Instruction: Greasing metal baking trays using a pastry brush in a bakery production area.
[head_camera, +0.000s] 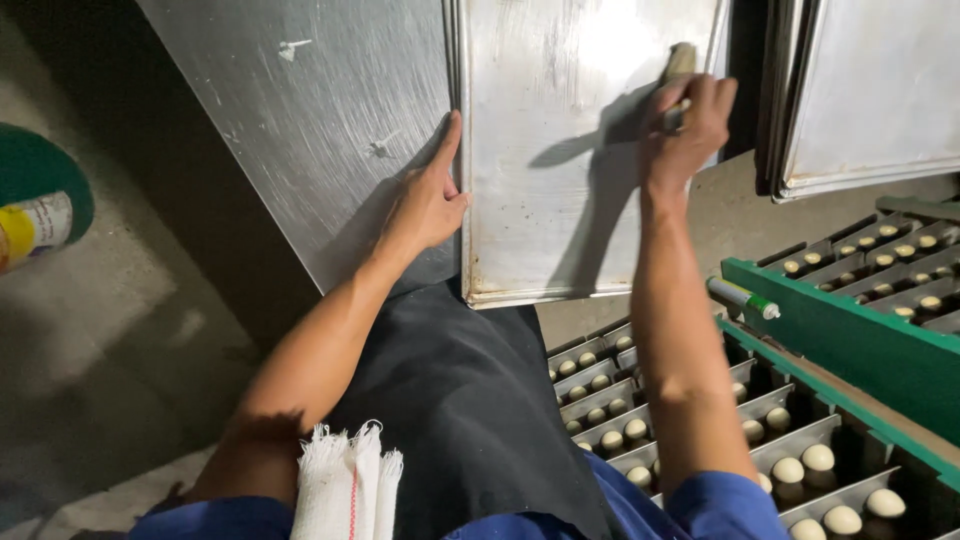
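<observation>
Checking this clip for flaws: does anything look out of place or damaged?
Nothing much. The metal tray is scuffed and scratched, steadied by the left hand while the right hand holds a brush on it. The pale dough balls sit neatly in rows.

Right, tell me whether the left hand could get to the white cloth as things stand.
Probably yes. The left hand is flat on the metal tray, holding nothing, and the white cloth hangs by that same forearm with nothing between them.

A bakery or food workshop: stacked steel baking trays (560, 160), a green conveyor frame (850, 340) carrying rows of pale dough balls (818, 458), bare concrete floor (110, 320).
</observation>
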